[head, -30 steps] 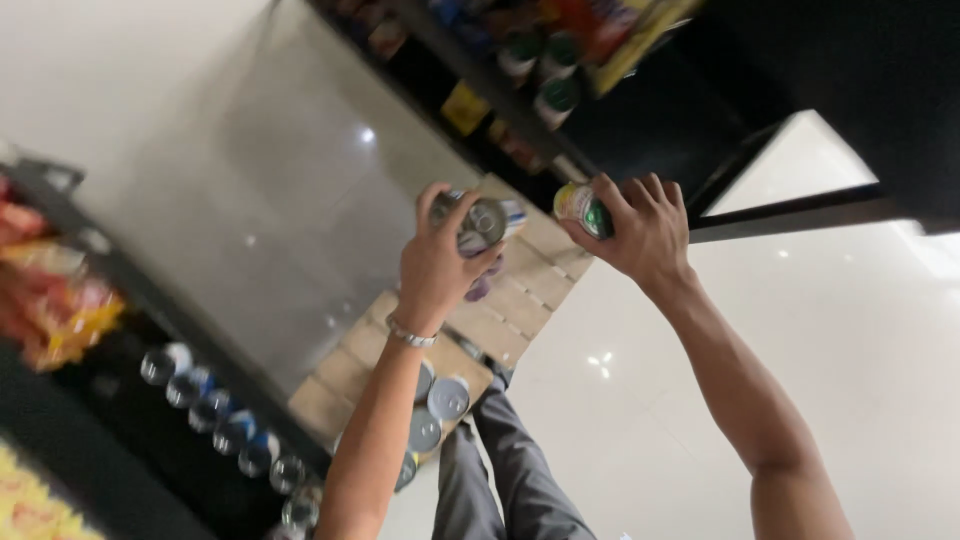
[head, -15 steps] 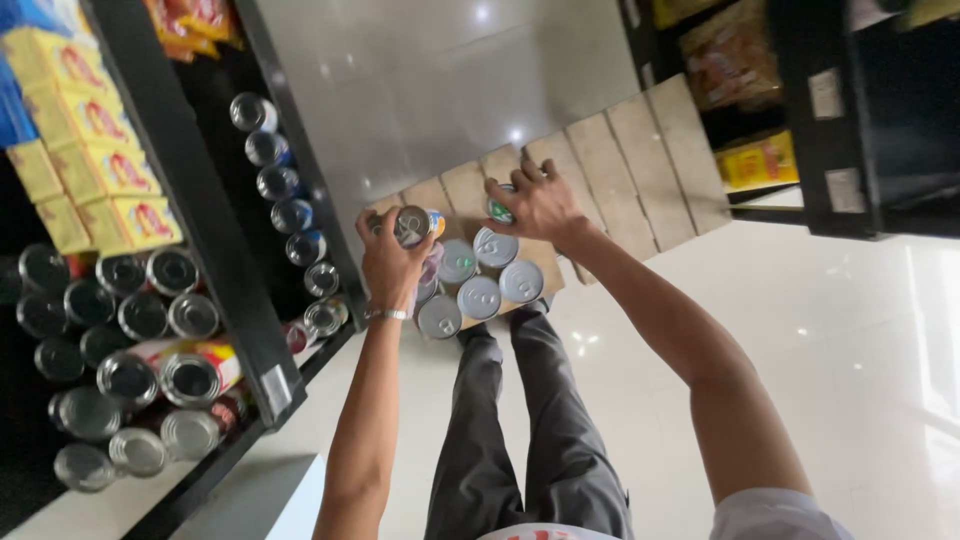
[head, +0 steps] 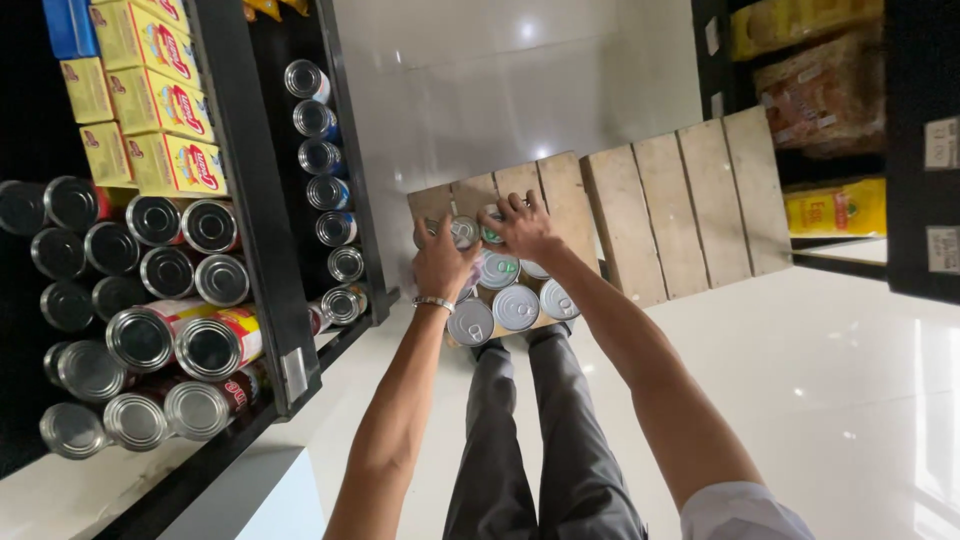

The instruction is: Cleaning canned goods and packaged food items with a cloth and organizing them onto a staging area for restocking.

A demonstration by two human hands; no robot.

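Cans [head: 505, 292] clustered on a low wooden pallet [head: 660, 205], both hands down among them.

Left hand [head: 443, 262] closes its grip on a can [head: 463, 231] at the cluster's far edge; right hand [head: 522, 226] cups another can [head: 492, 228] beside it, lids up for easy top grasps. Shelf [head: 262, 200] of cans stands left.

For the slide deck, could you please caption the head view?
Both hands, left hand and right hand, grip cans clustered on a wooden pallet beside a shelf of cans.
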